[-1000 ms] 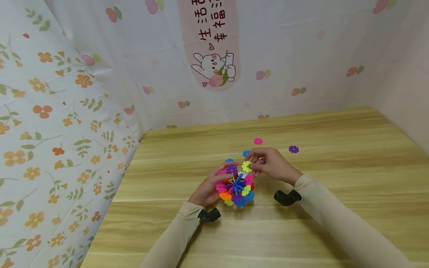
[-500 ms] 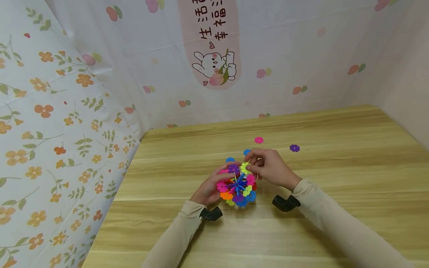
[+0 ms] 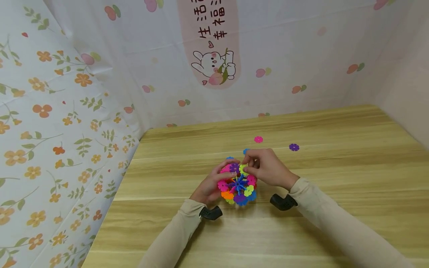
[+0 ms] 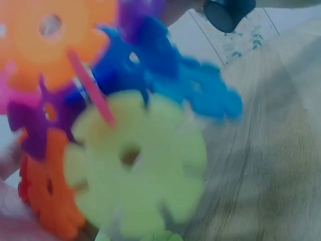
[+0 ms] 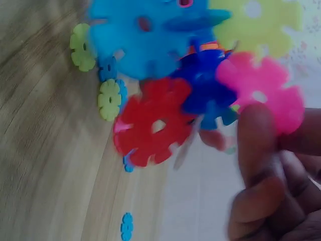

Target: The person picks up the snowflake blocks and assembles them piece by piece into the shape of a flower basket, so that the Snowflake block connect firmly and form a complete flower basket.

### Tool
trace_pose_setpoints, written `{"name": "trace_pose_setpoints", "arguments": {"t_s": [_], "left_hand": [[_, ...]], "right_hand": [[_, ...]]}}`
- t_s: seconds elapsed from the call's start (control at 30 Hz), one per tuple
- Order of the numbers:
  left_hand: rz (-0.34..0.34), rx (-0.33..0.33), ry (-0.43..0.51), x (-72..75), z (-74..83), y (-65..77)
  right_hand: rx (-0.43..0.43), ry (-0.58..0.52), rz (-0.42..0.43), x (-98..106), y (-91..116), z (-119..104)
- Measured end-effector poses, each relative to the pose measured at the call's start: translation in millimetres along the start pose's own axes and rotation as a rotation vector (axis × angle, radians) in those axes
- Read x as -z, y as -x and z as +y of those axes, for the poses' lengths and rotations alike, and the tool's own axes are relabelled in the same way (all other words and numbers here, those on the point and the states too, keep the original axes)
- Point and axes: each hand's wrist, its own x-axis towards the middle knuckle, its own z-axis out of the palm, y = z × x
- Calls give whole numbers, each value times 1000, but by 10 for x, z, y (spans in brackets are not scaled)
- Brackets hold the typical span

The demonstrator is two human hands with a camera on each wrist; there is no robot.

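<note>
A ball built from many-coloured snowflake discs (image 3: pixel 239 185) stays low over the table, with a dark blue cluster facing me. My left hand (image 3: pixel 208 187) holds it from the left, fingers over its top. At its upper right, my right hand (image 3: pixel 270 168) pinches a yellow snowflake disc (image 3: pixel 242 170) against the ball, beside a purple one; whether they interlock is unclear. In the left wrist view, a pale green disc (image 4: pixel 150 170) and an orange disc (image 4: pixel 83 50) appear blurred. A red disc (image 5: pixel 153 125) and a pink disc (image 5: pixel 268 83) show near my right fingers in the right wrist view.
Behind the hands, a pink disc (image 3: pixel 258 139), a purple disc (image 3: pixel 294 147) and a partly hidden blue disc (image 3: pixel 246 151) lie on the wooden table (image 3: pixel 335 178). Several loose discs, including a yellow-green one (image 5: pixel 109 100), appear in the right wrist view. Printed cloth (image 3: pixel 285 48) hangs behind.
My right hand has moved slightly left and down, bringing the yellow disc from just above the ball to its upper edge. My left hand keeps its hold on the ball.
</note>
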Motion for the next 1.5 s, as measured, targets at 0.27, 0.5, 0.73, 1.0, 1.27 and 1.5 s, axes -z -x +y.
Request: {"name": "trace_pose_setpoints", "arguments": {"t_s": [0.27,0.5,0.73,1.0,1.27,1.5], "left_hand": [[81,-28,-19,-53,-1,-2],[62,-19,87,-78,70,3],[-19,61,235,-180,225,48],[-21,68,196,-281,236,-31],[-92,9,169,-227,142,-126],[-100,-91,9,-204,64,-191]], "right_hand": [[36,69,-8,-45,23,15],[-172,-178,-18,21,-51,116],[-441,-534,-84,204,-25,480],[-450,-510,-45,281,60,516],[-166,-93,82,261,198,86],[-138,-27,31,231,312,54]]}}
